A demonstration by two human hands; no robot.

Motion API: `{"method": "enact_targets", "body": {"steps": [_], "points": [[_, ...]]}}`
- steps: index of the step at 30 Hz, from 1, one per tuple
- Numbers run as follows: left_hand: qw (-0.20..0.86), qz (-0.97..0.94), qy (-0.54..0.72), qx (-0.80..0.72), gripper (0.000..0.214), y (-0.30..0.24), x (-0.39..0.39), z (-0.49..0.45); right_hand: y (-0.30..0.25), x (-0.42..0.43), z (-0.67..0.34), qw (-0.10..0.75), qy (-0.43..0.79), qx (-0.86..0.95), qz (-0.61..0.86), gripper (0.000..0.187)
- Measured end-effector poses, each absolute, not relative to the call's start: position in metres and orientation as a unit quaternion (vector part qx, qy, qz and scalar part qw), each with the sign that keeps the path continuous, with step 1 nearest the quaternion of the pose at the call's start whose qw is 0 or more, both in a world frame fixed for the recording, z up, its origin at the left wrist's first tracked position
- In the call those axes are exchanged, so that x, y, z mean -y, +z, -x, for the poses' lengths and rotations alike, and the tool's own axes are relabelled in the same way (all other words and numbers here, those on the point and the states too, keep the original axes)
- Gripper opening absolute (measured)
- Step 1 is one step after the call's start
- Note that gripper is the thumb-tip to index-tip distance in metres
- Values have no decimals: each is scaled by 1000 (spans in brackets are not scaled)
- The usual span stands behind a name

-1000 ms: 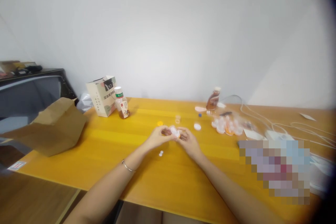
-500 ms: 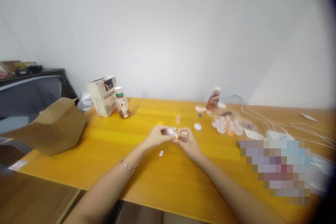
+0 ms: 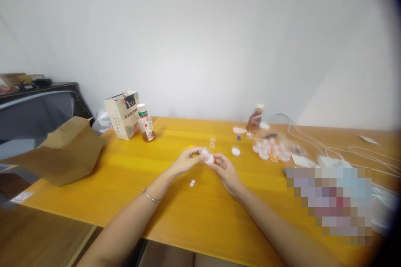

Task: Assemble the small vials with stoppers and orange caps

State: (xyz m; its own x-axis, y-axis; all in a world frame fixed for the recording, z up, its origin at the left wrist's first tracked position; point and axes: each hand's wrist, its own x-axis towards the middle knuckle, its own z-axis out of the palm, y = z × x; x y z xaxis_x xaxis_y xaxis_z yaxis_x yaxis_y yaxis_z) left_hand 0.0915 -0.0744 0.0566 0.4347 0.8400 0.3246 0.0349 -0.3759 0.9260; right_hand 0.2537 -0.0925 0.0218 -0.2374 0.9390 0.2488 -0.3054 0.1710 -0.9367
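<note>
Between my hands, above the table, is a small whitish container with an orange edge [image 3: 206, 157], tilted. My left hand [image 3: 187, 162] is closed around its far left side, thumb along the near side. The fingers of my right hand [image 3: 227, 173] are bent against the orange-edged end. Exactly what the right fingertips grip is partly hidden and blurred. Two small white discs [image 3: 192, 183] lie on the table just in front of the hands. Behind them stands a small see-through cup [image 3: 212, 142], and a white lid [image 3: 236, 151] lies to its right.
A kraft paper bag [image 3: 70, 150] is on the left. Farther back stand a printed carton bag [image 3: 123, 117] and a labelled bottle [image 3: 146, 127]. A brown bottle [image 3: 255, 119], several small containers [image 3: 271, 149], a blue cap [image 3: 239, 137] and white cables [image 3: 308, 135] are on the right.
The container has turned in my hands, so its whitish end with the orange edge now faces me more. My right fingers have shifted slightly around it.
</note>
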Motion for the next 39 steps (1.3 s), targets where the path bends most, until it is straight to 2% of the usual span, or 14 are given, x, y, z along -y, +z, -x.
{"method": "enact_targets", "body": {"steps": [4,9,17,20,24,30,39], "points": [[459,-702,438,-322,40,56,76,-94,22,95,-254,554,607,499,274,27],[422,-709,440,-354,31,49,76,-100,21,98,-252,544,627,495,256,26],[426,-708,452,-337,32,50,81,-105,25,99,-249,568,597,519,226,29],[436,-693,460,-343,28,49,82,-108,23,100,-248,578,606,497,228,26],[401,-675,502,-362,24,45,87,-116,19,101,-245,593,623,450,240,23],[428,-661,517,-335,27,42,90,-121,22,102,-246,571,648,444,237,16],[457,-697,471,-288,29,49,87,-108,26,103,-249,523,710,416,221,17]]}}
